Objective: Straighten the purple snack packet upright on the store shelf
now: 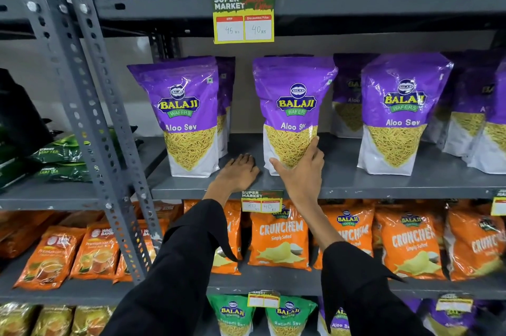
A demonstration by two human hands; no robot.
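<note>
Grey shelf (pixel 356 185), right hand (pixel 301 171) gripping purple packet (pixel 293 105), left hand (pixel 238 171) flat, empty.

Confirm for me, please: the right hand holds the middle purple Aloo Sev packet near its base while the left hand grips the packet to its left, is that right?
Not quite. In the head view the left hand grips nothing; it rests flat on the grey shelf between the two packets, apart from the left-hand packet. The right hand does hold the middle purple Aloo Sev packet near its base.
</note>
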